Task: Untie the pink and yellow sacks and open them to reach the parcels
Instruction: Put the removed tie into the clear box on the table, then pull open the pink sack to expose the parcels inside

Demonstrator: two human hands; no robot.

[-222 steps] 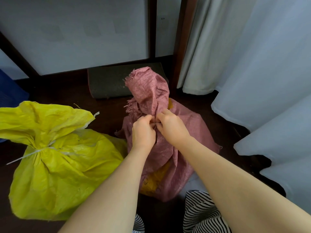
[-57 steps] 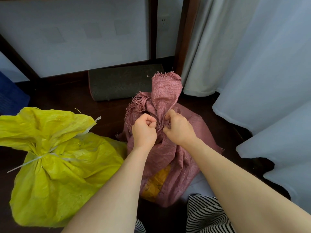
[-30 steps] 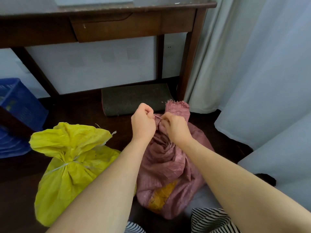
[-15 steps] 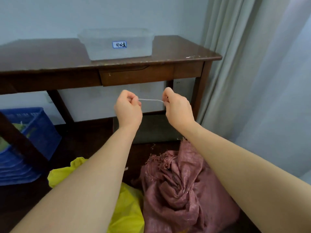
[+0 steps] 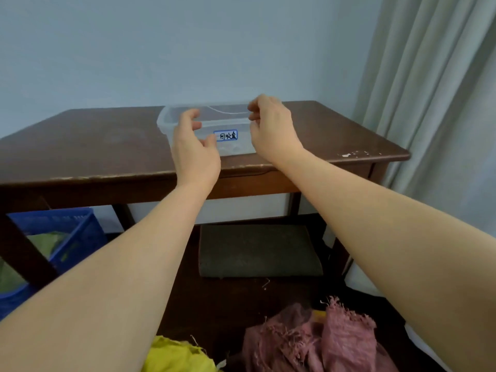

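Observation:
The pink sack (image 5: 322, 342) lies on the floor at the bottom of the view, its frayed mouth loose and untied. The top of the yellow sack (image 5: 177, 355) shows to its left. Both my hands are raised over a clear plastic box (image 5: 166, 122) on the brown table (image 5: 94, 146). My left hand (image 5: 193, 149) is spread with relaxed fingers and holds nothing. A thin white string (image 5: 228, 112) arcs over the box, one end pinched at the curled fingertips of my right hand (image 5: 271, 127). No parcels are in sight.
A blue crate (image 5: 77, 237) stands under the table's left side, with a dark mat (image 5: 257, 251) on the floor below the table. Pale curtains (image 5: 429, 103) hang along the right. The box bears a blue-edged label.
The string came off the pink sack's neck. Both hands carried it up over the clear box, my left hand let go of it, and my view tilted up.

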